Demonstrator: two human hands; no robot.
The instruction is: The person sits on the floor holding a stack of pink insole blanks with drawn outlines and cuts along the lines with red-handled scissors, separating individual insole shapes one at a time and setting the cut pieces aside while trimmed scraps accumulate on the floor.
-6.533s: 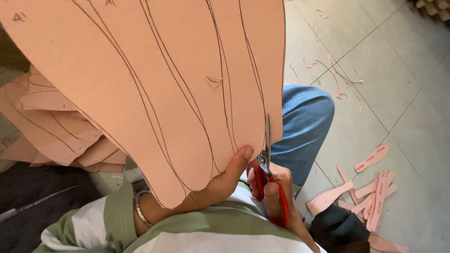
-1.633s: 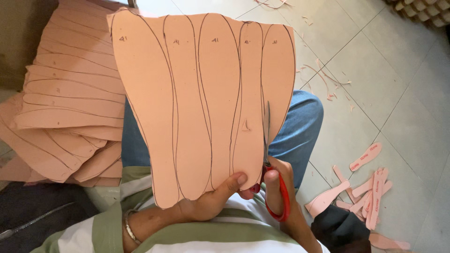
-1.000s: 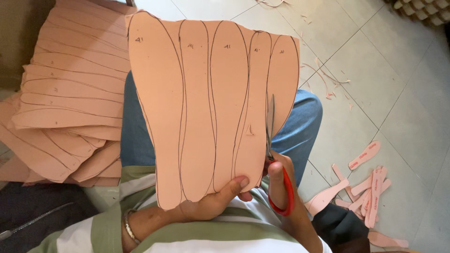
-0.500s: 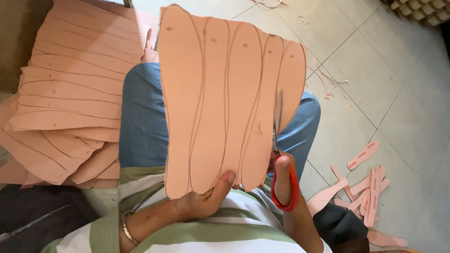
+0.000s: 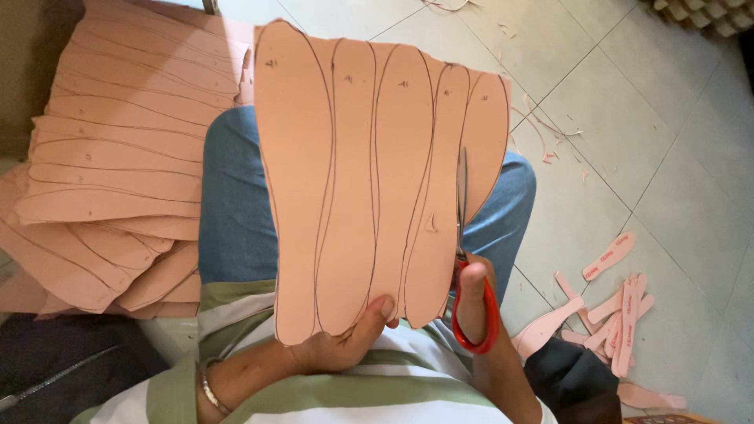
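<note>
Left hand [image 5: 334,345] fingers clamped on pink sheet [image 5: 369,173] — right hand [image 5: 475,294] fingers through red scissors [image 5: 470,290].

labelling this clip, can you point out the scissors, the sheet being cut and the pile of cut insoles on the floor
scissors [image 5: 474,314]: head view, on the red handle loop.
pink sheet [image 5: 353,180]: head view, on its middle, between drawn insole outlines.
cut insoles [image 5: 609,255]: head view, on the single piece lying apart on the tiles.

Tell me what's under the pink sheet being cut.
Under the traced pink sheet: jeans-clad legs and the left hand gripping its bottom edge. The lap's middle is covered.
</note>
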